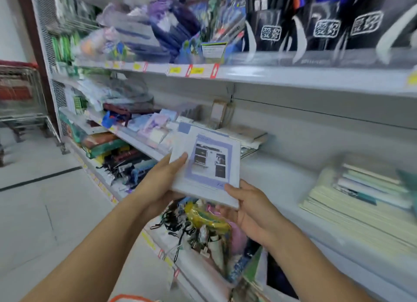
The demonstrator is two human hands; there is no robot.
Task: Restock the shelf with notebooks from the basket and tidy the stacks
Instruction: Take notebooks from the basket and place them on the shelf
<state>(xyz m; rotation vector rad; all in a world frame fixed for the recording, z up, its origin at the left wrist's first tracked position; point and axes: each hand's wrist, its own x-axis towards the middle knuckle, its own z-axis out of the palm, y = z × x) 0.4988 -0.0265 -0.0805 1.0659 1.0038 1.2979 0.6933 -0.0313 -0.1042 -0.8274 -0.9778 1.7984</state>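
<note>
A small stack of white notebooks (208, 166) with a lilac-framed cover is held in front of the middle shelf (282, 179). My left hand (161, 179) grips its left edge, thumb on the cover. My right hand (250, 209) holds its lower right corner from beneath, thumb on top. A stack of pale notebooks (358, 200) lies on the shelf at the right. Farther back on the shelf lies another stack of notebooks (243, 133). An orange basket rim (133, 298) shows at the bottom edge.
The upper shelf (293, 76) carries black bags and pencil cases above. A lower shelf (198, 231) below my hands is crowded with cords and packets. A metal shopping cart (20, 98) stands on the tiled floor at far left.
</note>
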